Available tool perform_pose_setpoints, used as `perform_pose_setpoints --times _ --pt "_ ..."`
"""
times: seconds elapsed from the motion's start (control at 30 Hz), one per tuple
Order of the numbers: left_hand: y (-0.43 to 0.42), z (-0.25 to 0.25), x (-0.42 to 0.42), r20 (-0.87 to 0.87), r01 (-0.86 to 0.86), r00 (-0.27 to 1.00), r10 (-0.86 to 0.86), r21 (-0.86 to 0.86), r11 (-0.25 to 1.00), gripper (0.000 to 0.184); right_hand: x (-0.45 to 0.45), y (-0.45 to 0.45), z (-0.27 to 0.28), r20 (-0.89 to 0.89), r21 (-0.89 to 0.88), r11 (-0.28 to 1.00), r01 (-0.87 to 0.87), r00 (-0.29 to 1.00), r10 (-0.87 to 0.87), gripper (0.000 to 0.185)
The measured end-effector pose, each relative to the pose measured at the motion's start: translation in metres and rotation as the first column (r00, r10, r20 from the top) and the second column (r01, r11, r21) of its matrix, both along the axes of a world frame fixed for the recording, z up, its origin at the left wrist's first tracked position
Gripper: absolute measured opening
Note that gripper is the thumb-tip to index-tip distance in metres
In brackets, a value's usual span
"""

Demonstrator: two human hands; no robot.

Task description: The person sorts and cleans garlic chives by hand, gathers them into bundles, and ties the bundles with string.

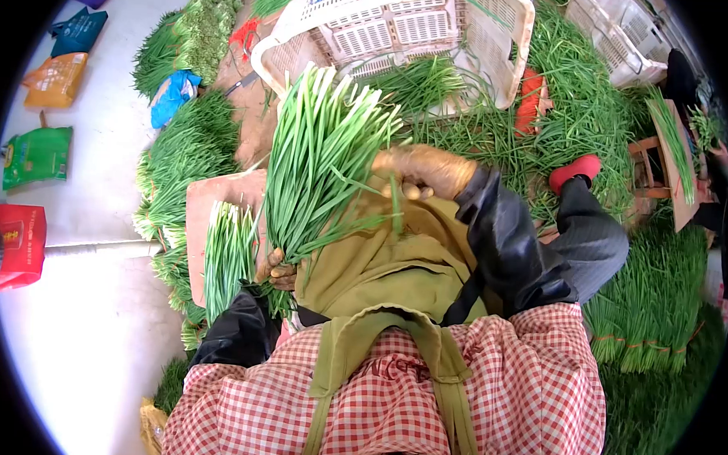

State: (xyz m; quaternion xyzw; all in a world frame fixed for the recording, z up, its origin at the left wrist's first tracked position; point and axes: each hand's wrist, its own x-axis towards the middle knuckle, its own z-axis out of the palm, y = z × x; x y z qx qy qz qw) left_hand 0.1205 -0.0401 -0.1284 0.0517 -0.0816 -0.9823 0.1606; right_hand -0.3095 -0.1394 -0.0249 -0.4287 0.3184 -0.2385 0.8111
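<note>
Pinching the leafy lower end of a large bundle of green stalks [318, 162], the left grip [276, 271] has its fingers curled around the leaves. The bundle leans over the left part of the person's olive apron [370, 288], its pale cut ends fanned upward to the near rim of a white plastic crate [521, 40]. The right grip [422, 169] is beside the bundle's upper right side, fingers bent inward; whether it pinches any stalks, I cannot tell. A few loose leaves stray from the bundle across the apron.

Just left of the bundle, a smaller bunch [228, 255] lies on a brown board [202, 196], pale ends up. More stalks [429, 81] lie inside the crate, and a knife [242, 82] rests near its left corner. Beyond the board, heaped greens [197, 145] line the floor, with a blue plastic bag [174, 96] among them.

At the right, banded bunches [642, 301] stand packed together below the person's leg, whose foot wears a red shoe [574, 172]. Green [38, 158], orange [58, 80] and red bags stand on the pale floor at far left. Another person in dark clothing shows partly at the right edge.
</note>
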Motion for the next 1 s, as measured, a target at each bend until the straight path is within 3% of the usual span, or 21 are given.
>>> perform_pose_setpoints --times 0.03,0.07,0.1,0.17,0.23,0.27,0.3,0.33,0.37,0.4,0.43,0.47,0.53,0.57,0.6,0.7,0.73,0.8,0.9,0.97,1.0 --pt "0.0 0.0 -0.001 0.014 -0.009 1.0 0.009 0.002 1.0 0.03 0.004 0.002 -0.007 0.057 -0.001 1.0 0.001 0.998 0.0 0.03" --pt "-0.001 0.002 -0.002 0.031 -0.015 0.999 0.014 0.01 1.0 0.03 0.0 0.006 -0.005 0.3 0.177 0.982 0.067 0.947 -0.118 0.02" --pt "-0.001 0.003 -0.001 0.037 -0.023 0.999 0.022 0.014 1.0 0.03 -0.004 0.006 -0.018 0.635 0.233 0.971 0.049 0.749 -0.189 0.021" --pt "0.0 0.002 -0.002 0.04 -0.038 0.999 0.037 0.022 0.999 0.03 -0.034 -0.005 -0.022 0.793 0.235 0.965 0.118 0.551 -0.26 0.025" --pt "0.003 -0.001 -0.002 0.033 -0.055 0.998 0.055 0.028 0.998 0.031 -0.069 -0.01 -0.023 0.698 0.197 0.923 0.33 0.615 -0.368 0.031" --pt "0.004 -0.004 -0.001 0.03 -0.063 0.998 0.062 0.033 0.997 0.031 -0.088 -0.015 -0.03 0.392 0.128 0.891 0.436 0.803 -0.449 0.034" --pt "0.003 -0.006 -0.001 0.019 -0.072 0.997 0.071 0.035 0.997 0.031 -0.098 -0.019 -0.027 0.03 0.013 0.86 0.51 0.86 -0.51 0.038" --pt "0.002 -0.011 0.002 0.008 -0.077 0.997 0.077 0.034 0.996 0.031 -0.097 -0.025 -0.028 -0.45 -0.078 0.84 0.536 0.733 -0.51 0.041" --pt "0.003 -0.011 0.002 0.01 -0.091 0.996 0.091 0.029 0.995 0.031 -0.094 -0.03 -0.03 -0.448 -0.089 0.846 0.526 0.737 -0.506 0.041" --pt "0.004 -0.012 0.003 0.011 -0.1 0.995 0.099 0.03 0.995 0.031 -0.088 -0.031 -0.031 -0.416 -0.546 0.691 0.473 0.564 -0.714 0.038" --pt "0.003 -0.014 0.004 0.016 -0.105 0.994 0.105 0.032 0.994 0.032 -0.08 -0.031 -0.031 -0.253 -0.878 0.386 0.283 0.41 -0.876 0.036" --pt "0.003 -0.013 0.005 0.025 -0.113 0.993 0.112 0.029 0.993 0.032 -0.057 -0.021 0.015 -0.147 -0.823 0.376 0.425 0.48 -0.865 0.03" --pt "0.005 -0.012 0.008 0.058 -0.13 0.99 0.128 0.031 0.991 0.032 -0.018 -0.009 0.075 0.0 -0.897 0.231 0.378 0.521 -0.854 0.029" --pt "0.006 -0.011 0.008 0.08 -0.136 0.988 0.133 0.035 0.99 0.032 -0.002 -0.018 0.074 0.097 -0.982 -0.007 0.191 0.465 -0.88 0.03" --pt "0.006 -0.01 0.008 0.098 -0.141 0.986 0.138 0.031 0.989 0.032 0.012 -0.026 0.077 0.085 -0.996 -0.079 0.034 0.499 -0.862 0.035" --pt "0.006 -0.007 0.008 0.165 -0.155 0.975 0.147 0.038 0.987 0.033 0.052 -0.045 0.081 -0.501 -0.865 0.419 -0.275 0.44 -0.745 0.032" --pt "0.008 -0.007 0.008 0.193 -0.159 0.97 0.148 0.044 0.986 0.033 0.053 -0.058 0.067 -0.503 -0.864 0.42 -0.277 0.441 -0.744 0.032" --pt "0.01 -0.006 0.007 0.252 -0.174 0.955 0.156 0.051 0.983 0.033 0.049 -0.085 0.033 -0.29 -0.731 0.655 0.194 0.78 -0.555 0.026" --pt "0.013 -0.011 -0.003 0.206 -0.186 0.963 0.177 0.025 0.982 0.034 0.016 -0.103 -0.015 0.289 -0.531 0.402 0.746 0.606 -0.741 0.031" --pt "0.009 -0.028 -0.004 -0.259 -0.095 0.961 0.098 0.026 0.995 0.053 0.001 -0.063 0.001 0.126 -0.521 0.374 0.767 0.503 -0.855 0.037" --pt "0.01 -0.025 -0.005 -0.237 -0.066 0.967 0.097 0.138 0.988 0.049 0.011 -0.037 0.015 0.07 -0.525 0.469 0.71 0.585 -0.808 0.039"
